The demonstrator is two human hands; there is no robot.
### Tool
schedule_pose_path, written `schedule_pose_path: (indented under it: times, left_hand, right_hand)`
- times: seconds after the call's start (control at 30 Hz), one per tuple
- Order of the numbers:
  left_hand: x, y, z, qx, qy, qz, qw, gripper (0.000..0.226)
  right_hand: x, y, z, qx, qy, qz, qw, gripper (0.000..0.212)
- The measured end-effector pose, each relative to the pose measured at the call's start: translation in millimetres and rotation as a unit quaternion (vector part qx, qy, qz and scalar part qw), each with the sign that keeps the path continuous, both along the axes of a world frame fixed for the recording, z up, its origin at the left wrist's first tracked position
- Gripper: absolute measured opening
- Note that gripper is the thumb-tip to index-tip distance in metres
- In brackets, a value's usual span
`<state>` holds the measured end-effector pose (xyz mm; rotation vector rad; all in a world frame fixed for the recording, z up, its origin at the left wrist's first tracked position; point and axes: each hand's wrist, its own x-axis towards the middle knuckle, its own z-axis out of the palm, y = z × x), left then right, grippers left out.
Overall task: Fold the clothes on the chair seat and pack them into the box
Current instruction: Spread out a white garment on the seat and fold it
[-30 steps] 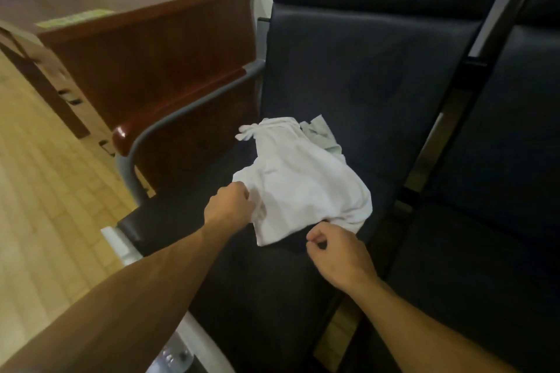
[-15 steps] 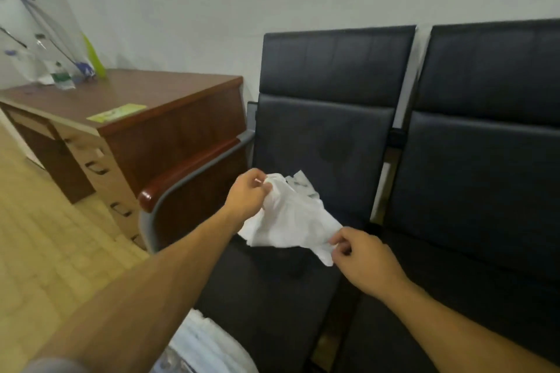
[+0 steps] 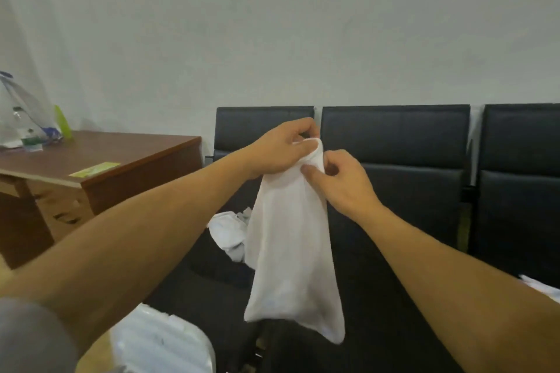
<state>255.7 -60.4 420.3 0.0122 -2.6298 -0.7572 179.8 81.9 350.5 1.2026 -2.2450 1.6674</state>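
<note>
head view, left hand: the left hand (image 3: 283, 147) is raised in front of the chair backs, fingers curled over the top edge of the white garment (image 3: 289, 239), bunching that edge so the cloth hangs free
head view, right hand: the right hand (image 3: 339, 182) is just beside the left, thumb and fingers pinching the same top edge from the right side; the two hands touch the cloth almost together, likely to find a corner or seam before spreading it
head view, white garment: held up in the air, hanging straight down in a long narrow drape in front of the chair seat (image 3: 212, 266), its lower hem loose and not resting on anything; lifting it clear lets gravity pull out creases before folding
head view, remaining clothes: a crumpled pile of white clothes (image 3: 228, 233) lies near the back edge of the chair seat, partly hidden behind the hanging cloth
head view, box: a white ribbed box (image 3: 160, 339) sits low at the near left corner of the chair seat, under the left forearm; whether it holds anything cannot be told
head view, surroundings: a wooden desk (image 3: 121, 157) stands left of the chair
stage: judged early, nothing folded yet
</note>
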Motion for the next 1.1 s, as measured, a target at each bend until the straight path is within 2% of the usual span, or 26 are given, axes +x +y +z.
schedule_pose_path:
  times: [0.07, 0.13, 0.2, 0.27, 0.33, 0.43, 0.53, 0.6, 0.67, 0.7, 0.73, 0.8, 0.83, 0.9, 1.0, 1.03, 1.1]
  left_hand:
    - [-1.4, 20.8, 3.7, -0.031, 0.001, -0.017, 0.999, 0.015]
    - [-5.1, 40.9, 4.7, -0.027, -0.010, -0.034, 0.999, 0.031]
    - [-13.2, 60.5, 4.7, -0.029, -0.051, -0.060, 0.997, 0.040]
    - [-23.5, 71.5, 2.0, -0.058, -0.095, -0.075, 0.991, 0.036]
    - [-36.7, 78.0, 2.4, -0.059, -0.100, -0.082, 0.990, 0.026]
    - [-53.3, 80.9, 3.5, 0.009, -0.079, -0.106, 0.991, 0.021]
    - [-64.7, 87.9, 0.3, 0.122, -0.049, -0.149, 0.980, 0.013]
    - [-70.3, 92.6, -5.0, 0.169, -0.050, -0.183, 0.967, 0.019]
    - [-76.1, 90.8, -11.7, 0.111, -0.066, -0.170, 0.977, 0.019]
    - [-77.9, 88.4, -14.1, 0.051, -0.089, -0.147, 0.984, 0.016]
    - [-80.5, 82.7, -17.6, -0.022, -0.120, -0.123, 0.985, 0.023]
    - [-85.8, 72.3, -27.2, -0.166, -0.165, -0.094, 0.968, 0.040]
    - [-86.1, 66.7, -32.8, -0.209, -0.166, -0.090, 0.960, 0.039]
    - [-83.0, 54.7, -39.9, -0.219, -0.143, -0.090, 0.961, 0.028]
    - [-78.8, 45.1, -43.4, -0.145, -0.080, -0.109, 0.980, 0.021]
    - [-78.0, 44.8, -43.4, -0.125, -0.060, -0.122, 0.983, 0.021]
    - [-76.4, 53.5, -43.3, -0.098, -0.035, -0.154, 0.982, 0.015]
  right_hand:
    - [4.5, 30.5, 11.4, -0.015, -0.031, 0.006, 0.999, 0.027]
    - [2.1, 54.5, 17.9, -0.037, -0.050, -0.022, 0.998, 0.028]
    - [-6.0, 78.8, 23.3, -0.066, -0.060, -0.059, 0.994, 0.027]
    - [-13.8, 97.8, 27.3, -0.071, -0.053, -0.081, 0.993, 0.028]
    - [-22.2, 116.1, 29.6, -0.050, -0.039, -0.099, 0.993, 0.029]
    - [-32.8, 137.9, 32.5, 0.012, -0.035, -0.098, 0.995, 0.029]
    - [-41.0, 158.6, 39.1, 0.078, -0.050, -0.072, 0.993, 0.029]
    - [-46.9, 170.5, 40.9, 0.130, -0.004, -0.078, 0.988, 0.023]
    - [-55.1, 177.8, 35.2, 0.194, 0.069, -0.110, 0.972, 0.016]
    - [-59.4, 180.1, 30.5, 0.217, 0.096, -0.132, 0.963, 0.016]
    - [-63.0, 180.1, 23.2, 0.226, 0.105, -0.152, 0.956, 0.015]
    - [-66.3, 178.3, 9.7, 0.236, 0.123, -0.187, 0.946, 0.015]
    - [-67.2, 174.5, 3.2, 0.244, 0.132, -0.202, 0.939, 0.015]
    - [-66.8, 165.6, -5.7, 0.258, 0.126, -0.218, 0.933, 0.016]
    - [-64.0, 150.4, -15.3, 0.248, 0.063, -0.194, 0.947, 0.010]
    - [-60.2, 142.2, -15.9, 0.220, 0.033, -0.159, 0.962, 0.017]
    - [-48.3, 124.2, -13.4, 0.164, -0.035, -0.065, 0.984, 0.055]
